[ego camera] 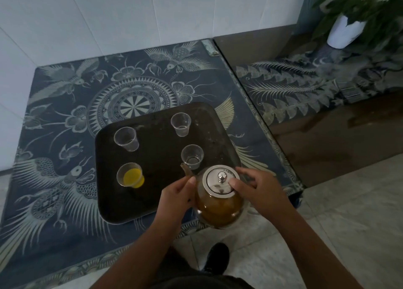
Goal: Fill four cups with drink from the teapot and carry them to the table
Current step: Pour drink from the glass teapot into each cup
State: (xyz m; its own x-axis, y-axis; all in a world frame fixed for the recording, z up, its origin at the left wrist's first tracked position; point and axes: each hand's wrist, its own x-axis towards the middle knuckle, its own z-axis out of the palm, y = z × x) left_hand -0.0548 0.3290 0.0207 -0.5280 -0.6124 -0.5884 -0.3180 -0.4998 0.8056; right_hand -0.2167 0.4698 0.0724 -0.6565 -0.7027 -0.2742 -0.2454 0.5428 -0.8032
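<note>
Teapot (pixel 219 203) of amber drink at near right corner of tray (pixel 152 201), gripped by both hands: left hand (pixel 176 196) wrapped on body by spout, right hand (pixel 258 186) on handle side, thumb pressing steel lid (pixel 220 181). Beyond on tray: yellow-filled cup (pixel 130 175) near left, empty cup (pixel 192 157) just past spout, then empty cups far left (pixel 126 139) and far right (pixel 180 124). All on patterned bench (pixel 54 179).
</note>
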